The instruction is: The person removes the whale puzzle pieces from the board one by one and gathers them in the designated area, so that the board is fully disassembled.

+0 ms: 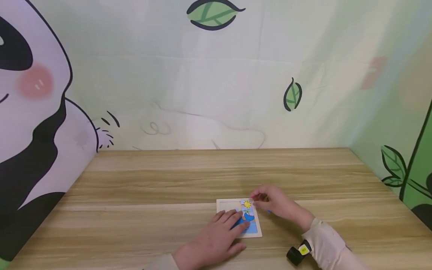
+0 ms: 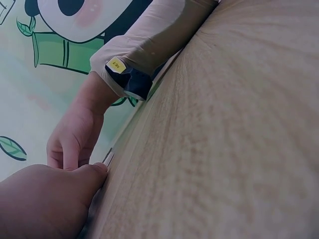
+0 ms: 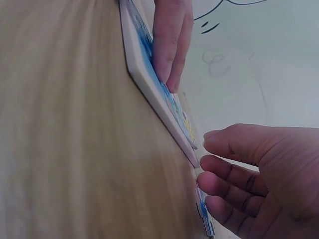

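Note:
A small jigsaw puzzle in a pale square frame lies flat on the table. Yellow sun and blue pieces fill its right side; part of the upper left shows bare backing, and the left hand hides the rest. My left hand rests on the puzzle, fingers extended over the pieces. At the frame's far right corner is my right hand, fingers bent and thumb apart, with nothing visible between them. In the right wrist view, a loose blue puzzle piece lies on the table beyond the frame, beside the right fingertips.
The wooden table extends around the puzzle. Behind it rises a wall printed with leaves, with a panda drawing at the left. A black wrist device with a yellow label sits at the right cuff.

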Tool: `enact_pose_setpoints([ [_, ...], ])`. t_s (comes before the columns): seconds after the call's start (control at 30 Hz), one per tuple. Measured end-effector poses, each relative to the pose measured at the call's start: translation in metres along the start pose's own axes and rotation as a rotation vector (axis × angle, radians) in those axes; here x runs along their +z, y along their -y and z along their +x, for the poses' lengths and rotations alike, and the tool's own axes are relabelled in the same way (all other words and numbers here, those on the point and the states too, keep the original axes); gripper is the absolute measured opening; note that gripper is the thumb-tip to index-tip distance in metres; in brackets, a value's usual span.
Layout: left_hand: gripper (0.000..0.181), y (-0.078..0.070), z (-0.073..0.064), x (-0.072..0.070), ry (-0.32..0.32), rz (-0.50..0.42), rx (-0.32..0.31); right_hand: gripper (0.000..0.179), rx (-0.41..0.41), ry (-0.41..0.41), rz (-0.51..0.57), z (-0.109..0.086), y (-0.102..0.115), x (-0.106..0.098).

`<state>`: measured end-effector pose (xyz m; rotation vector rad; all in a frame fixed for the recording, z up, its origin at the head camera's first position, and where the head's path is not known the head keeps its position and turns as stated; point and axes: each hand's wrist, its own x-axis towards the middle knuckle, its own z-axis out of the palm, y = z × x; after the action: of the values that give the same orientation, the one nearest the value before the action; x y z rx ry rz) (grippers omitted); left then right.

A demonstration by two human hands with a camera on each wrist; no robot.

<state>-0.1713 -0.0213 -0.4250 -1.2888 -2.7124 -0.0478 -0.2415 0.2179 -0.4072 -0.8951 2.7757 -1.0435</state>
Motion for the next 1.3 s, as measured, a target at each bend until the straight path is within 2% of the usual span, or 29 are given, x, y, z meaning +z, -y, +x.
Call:
enact_pose_setpoints([
  [0.17, 0.053, -0.0003, 0.0009, 0.0011, 0.000, -0.003, -0.014, 0.018, -0.031, -0.009, -0.015, 0.0004, 0.0017, 0.0030],
  [0.43, 0.053, -0.0001, 0.0016, 0.0042, -0.017, 0.015, -0.001, 0.020, 0.005, 0.004, -0.062, -0.0004, 0.0064, 0.0068],
  [0.9, 0.053, 0.0012, 0.0004, 0.0080, -0.055, 0.026, 0.018, 0.019, -0.014, 0.004, -0.079, -0.0005, 0.0078, 0.0064],
  [1.3, 0.053, 0.0016, -0.0003, 0.0067, -0.041, 0.017, 0.013, 0.018, -0.014, 0.008, -0.065, -0.0007, 0.0081, 0.0063],
])
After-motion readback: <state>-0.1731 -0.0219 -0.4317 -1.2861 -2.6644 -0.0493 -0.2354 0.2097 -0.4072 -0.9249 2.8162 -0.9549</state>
